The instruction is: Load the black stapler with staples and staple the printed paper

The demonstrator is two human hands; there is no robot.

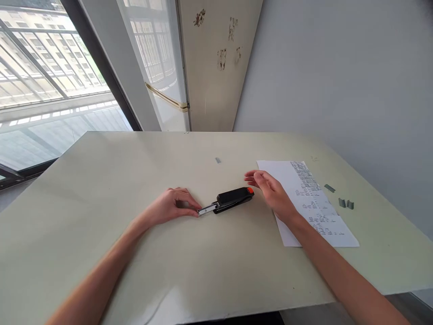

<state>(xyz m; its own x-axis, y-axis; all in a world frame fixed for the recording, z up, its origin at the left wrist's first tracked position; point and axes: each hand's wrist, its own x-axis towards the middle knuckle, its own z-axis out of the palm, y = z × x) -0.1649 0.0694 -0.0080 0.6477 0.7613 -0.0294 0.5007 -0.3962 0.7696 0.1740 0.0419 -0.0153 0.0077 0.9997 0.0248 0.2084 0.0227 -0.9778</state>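
Observation:
A black stapler with a red button at its right end lies on the table. Its metal staple tray sticks out to the left. My left hand pinches the outer end of this tray between thumb and fingers. Just beyond the stapler's red end, my right hand is held with fingers apart and nothing in it. Below and behind that hand is a white printed sheet, partly covered by the hand and forearm.
A short strip of staples lies behind the stapler. To the right of the sheet are another staple strip and two staple pieces side by side. A refrigerator stands past the table's far edge, with a wall at right.

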